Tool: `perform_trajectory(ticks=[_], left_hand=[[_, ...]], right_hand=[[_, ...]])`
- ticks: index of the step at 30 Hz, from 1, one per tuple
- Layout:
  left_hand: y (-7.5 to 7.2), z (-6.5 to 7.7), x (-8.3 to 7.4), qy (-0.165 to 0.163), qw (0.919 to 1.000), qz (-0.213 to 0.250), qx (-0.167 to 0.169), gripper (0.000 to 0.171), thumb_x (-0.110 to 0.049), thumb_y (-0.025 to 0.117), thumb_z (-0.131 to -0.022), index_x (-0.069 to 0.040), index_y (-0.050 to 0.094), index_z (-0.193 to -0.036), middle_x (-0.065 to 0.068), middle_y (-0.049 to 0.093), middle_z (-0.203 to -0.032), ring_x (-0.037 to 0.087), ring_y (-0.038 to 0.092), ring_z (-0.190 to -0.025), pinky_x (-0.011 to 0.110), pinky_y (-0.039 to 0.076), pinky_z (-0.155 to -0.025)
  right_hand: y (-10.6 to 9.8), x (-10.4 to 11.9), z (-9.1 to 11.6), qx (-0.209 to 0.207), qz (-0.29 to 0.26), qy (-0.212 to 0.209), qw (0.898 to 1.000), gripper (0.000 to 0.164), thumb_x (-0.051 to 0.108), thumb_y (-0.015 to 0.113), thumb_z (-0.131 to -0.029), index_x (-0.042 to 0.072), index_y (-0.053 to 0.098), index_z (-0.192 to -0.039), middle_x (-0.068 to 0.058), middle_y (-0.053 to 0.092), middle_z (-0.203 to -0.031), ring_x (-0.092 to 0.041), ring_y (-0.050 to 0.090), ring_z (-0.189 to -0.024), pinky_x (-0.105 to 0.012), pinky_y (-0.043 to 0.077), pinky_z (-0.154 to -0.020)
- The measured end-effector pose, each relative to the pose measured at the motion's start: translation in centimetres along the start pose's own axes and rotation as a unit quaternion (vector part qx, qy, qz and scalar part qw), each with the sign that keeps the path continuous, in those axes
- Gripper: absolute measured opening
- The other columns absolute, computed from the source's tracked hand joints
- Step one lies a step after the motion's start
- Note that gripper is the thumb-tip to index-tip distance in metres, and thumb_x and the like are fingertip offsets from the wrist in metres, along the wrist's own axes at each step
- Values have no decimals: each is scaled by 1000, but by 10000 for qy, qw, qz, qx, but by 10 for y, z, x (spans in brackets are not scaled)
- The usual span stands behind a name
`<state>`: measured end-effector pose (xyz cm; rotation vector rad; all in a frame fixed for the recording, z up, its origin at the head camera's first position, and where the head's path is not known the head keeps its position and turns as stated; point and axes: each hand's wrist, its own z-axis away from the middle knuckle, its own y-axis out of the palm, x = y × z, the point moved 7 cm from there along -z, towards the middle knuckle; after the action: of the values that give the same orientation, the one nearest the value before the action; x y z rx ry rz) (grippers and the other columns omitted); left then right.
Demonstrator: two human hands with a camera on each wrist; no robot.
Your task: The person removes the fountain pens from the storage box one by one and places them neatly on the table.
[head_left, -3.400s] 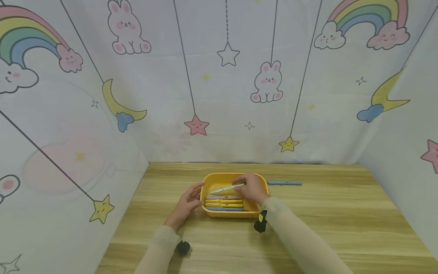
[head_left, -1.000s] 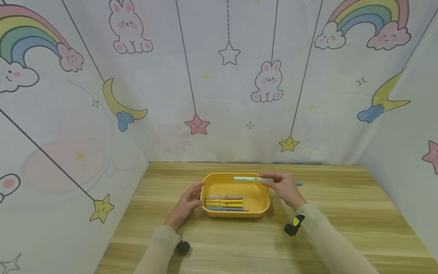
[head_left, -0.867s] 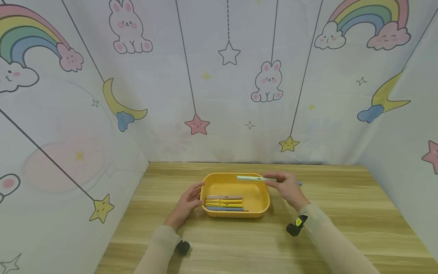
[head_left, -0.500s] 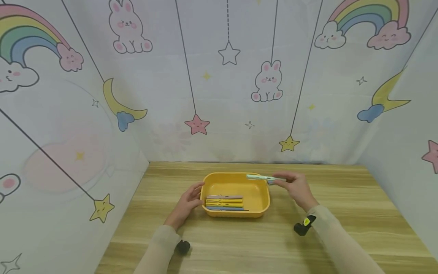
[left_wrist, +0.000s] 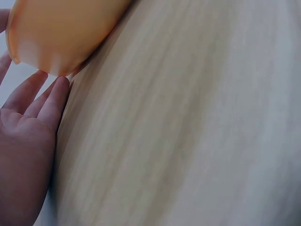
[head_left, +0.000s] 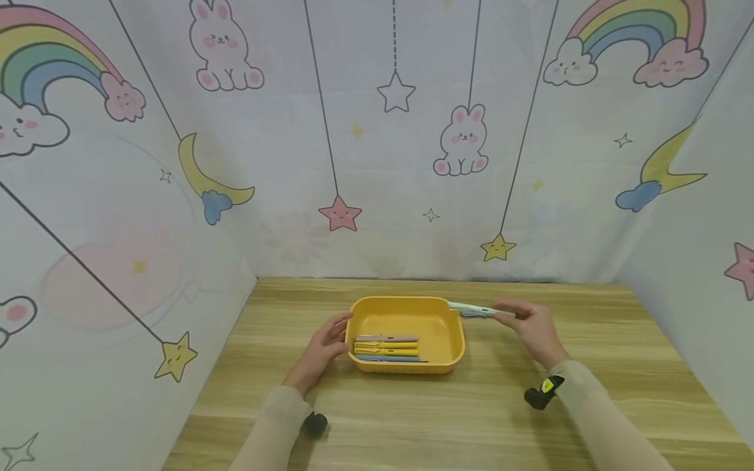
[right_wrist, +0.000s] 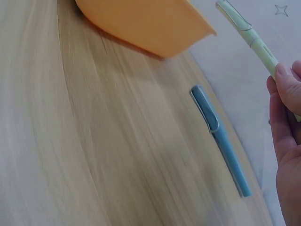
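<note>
My right hand [head_left: 538,332] pinches a pale green pen [head_left: 471,308] between thumb and fingers. It hangs above the table, just right of the yellow plastic bin [head_left: 438,367], its clipped cap pointing left. In the right wrist view a blue pen [right_wrist: 221,141] lies on the table under that hand, apart from the pale green one. My left hand [head_left: 320,353] touches the bin's left end with fingers extended; the left wrist view has the fingertips [left_wrist: 59,87] against its outer wall. In the bin lie a pinkish-grey pen [head_left: 397,338], yellow pens [head_left: 385,352] and another blue pen [head_left: 383,358].
The wood-grain table [head_left: 412,425] ends at the back against a white curtain [head_left: 283,163] printed with rabbits and stars. Similar cloth walls rise on both sides. A black wrist device [head_left: 543,392] hangs by the right cuff, another [head_left: 316,425] by the left.
My right hand has lifted the pale green pen out of the bin and carried it right, above the blue pen on the table. My left hand has stayed at the bin's left end.
</note>
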<state>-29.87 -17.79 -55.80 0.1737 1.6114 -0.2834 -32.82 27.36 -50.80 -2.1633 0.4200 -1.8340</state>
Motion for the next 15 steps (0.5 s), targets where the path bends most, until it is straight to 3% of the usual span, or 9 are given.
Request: perform_trajectory(ticks=[7,15], left_hand=[[0,0,0,68,9999,89,87,66,0,65,-99,-12,41,-160,18,35,-168,38,34,-154,54,30,-124],[0,-1,2,106,9998,92,123,67,-1,65,-99,-11,40,-160,18,35,-168,37,34,-154,54,29,-123]], right_hand=[[-10,-9,3,-108,18,-182,9998,39,20,78,-96,-3,72,-127,-11,76,-123,8,65,-105,-15,54,-83],[-18,-19,9,-193,62,-144,9997,38,20,78,-96,-2,73,-127,-10,77,-123,9,64,-104,-14,54,-83]])
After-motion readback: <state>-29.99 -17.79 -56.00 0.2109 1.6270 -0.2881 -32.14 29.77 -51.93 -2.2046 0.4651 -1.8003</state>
